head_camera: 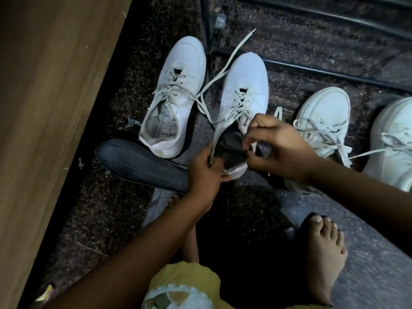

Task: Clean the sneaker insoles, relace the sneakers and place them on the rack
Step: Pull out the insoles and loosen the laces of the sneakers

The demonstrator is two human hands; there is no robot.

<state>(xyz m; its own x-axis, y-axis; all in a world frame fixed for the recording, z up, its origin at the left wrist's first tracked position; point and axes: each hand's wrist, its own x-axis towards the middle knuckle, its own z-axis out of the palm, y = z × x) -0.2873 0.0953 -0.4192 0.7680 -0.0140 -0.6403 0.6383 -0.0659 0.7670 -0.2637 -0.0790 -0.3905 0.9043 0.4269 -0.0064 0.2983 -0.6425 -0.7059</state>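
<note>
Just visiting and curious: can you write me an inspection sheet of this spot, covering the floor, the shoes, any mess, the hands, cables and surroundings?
Surface: dark speckled floor.
Job's things: four white sneakers. The left sneaker shows its bare grid base; a loose insole lies beside it. The middle sneaker is held, with a second insole bulging from its opening. A third sneaker and a fourth sneaker stand laced at right.
Clutter: small scraps by the wooden panel.
Grippers: left hand grips the middle sneaker's heel; right hand seems to pinch the second insole.
Cables: nothing seen.
Surroundings: wooden panel at left, black rack bars beyond, a bare foot below.
</note>
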